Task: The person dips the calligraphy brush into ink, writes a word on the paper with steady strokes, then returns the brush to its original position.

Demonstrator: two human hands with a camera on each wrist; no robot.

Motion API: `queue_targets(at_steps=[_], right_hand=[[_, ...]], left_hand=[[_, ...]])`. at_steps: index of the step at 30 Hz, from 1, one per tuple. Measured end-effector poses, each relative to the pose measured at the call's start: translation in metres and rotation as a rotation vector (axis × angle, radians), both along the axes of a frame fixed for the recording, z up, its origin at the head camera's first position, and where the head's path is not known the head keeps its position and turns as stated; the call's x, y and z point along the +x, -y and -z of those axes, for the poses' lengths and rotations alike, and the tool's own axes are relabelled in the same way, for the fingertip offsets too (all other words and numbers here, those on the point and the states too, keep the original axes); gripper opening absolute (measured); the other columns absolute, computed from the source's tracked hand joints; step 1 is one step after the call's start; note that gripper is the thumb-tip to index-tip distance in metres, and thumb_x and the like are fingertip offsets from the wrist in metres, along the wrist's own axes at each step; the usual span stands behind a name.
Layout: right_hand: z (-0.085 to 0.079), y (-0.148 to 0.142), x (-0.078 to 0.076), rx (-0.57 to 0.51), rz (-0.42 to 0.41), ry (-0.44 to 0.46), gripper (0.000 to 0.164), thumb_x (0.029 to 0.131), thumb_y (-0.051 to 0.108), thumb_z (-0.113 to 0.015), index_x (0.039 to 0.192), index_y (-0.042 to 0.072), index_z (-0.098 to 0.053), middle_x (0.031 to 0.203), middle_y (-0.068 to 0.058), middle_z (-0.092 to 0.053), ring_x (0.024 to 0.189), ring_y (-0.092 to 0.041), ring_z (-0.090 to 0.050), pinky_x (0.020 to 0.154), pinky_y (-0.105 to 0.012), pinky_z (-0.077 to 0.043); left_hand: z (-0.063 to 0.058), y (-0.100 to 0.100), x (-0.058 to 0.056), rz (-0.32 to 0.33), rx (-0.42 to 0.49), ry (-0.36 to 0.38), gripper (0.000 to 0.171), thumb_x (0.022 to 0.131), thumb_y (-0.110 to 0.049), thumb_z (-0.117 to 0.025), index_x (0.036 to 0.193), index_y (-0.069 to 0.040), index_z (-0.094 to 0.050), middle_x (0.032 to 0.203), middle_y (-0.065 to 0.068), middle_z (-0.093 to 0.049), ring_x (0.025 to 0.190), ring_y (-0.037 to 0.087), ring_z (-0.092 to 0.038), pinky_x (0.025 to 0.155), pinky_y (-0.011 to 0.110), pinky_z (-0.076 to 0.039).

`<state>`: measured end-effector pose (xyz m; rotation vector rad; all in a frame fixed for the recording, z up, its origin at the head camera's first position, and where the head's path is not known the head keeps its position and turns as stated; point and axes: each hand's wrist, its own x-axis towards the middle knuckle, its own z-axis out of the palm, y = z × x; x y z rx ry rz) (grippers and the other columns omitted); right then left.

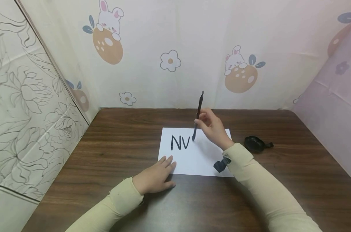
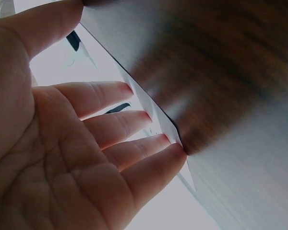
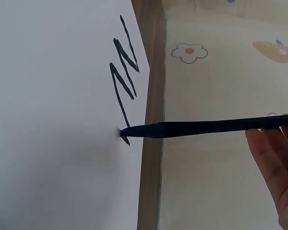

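Note:
My right hand (image 1: 211,126) pinches a dark brush (image 1: 199,108) that stands nearly upright, a small loop at its top end. In the right wrist view the brush tip (image 3: 127,132) meets the white paper (image 3: 57,96) at a short dark stroke. To the left of the tip in the head view, the black letters N and V (image 1: 180,142) are on the sheet. My left hand (image 1: 157,175) lies with fingers extended on the paper's lower left corner, its thumb out over the table. The left wrist view shows its palm (image 2: 62,158) and straight fingers.
A black ink dish (image 1: 254,144) with a short handle sits on the brown wooden table (image 1: 123,141), right of the paper. A dark camera (image 1: 221,165) is strapped to my right wrist. Behind the table hangs a curtain (image 1: 193,38) with rabbit and flower prints.

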<state>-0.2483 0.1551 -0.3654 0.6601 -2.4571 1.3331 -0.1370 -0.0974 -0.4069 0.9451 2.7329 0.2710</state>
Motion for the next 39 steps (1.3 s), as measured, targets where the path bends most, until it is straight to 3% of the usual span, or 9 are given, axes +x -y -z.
queue_targets(at_steps=[9, 19, 39], right_hand=[[-0.001, -0.001, 0.006, 0.001, -0.010, 0.004, 0.033, 0.096, 0.011, -0.063, 0.126, 0.014, -0.051, 0.098, -0.009, -0.065, 0.085, -0.024, -0.070, 0.082, -0.046, -0.059], [0.000, -0.004, 0.011, -0.009, -0.040, 0.001, 0.035, 0.095, 0.009, -0.064, 0.126, 0.013, -0.050, 0.096, -0.009, -0.066, 0.082, -0.023, -0.070, 0.074, -0.027, -0.061], [-0.007, -0.007, 0.020, -0.010, -0.042, 0.033, 0.035, 0.092, 0.007, -0.067, 0.123, 0.012, -0.051, 0.094, -0.011, -0.066, 0.085, -0.026, -0.071, 0.071, -0.029, -0.062]], left_hand=[[-0.001, 0.000, 0.000, -0.009, -0.001, 0.014, 0.070, 0.093, -0.041, -0.063, 0.147, -0.002, -0.041, 0.157, 0.021, -0.032, 0.145, 0.043, -0.030, 0.119, 0.048, -0.031], [-0.004, -0.001, 0.000, -0.008, 0.002, 0.019, 0.070, 0.093, -0.040, -0.063, 0.147, -0.001, -0.042, 0.157, 0.021, -0.032, 0.145, 0.043, -0.030, 0.119, 0.048, -0.031], [-0.003, -0.001, -0.001, -0.006, 0.004, 0.021, 0.070, 0.093, -0.041, -0.063, 0.147, -0.001, -0.041, 0.157, 0.021, -0.032, 0.145, 0.043, -0.029, 0.119, 0.047, -0.030]])
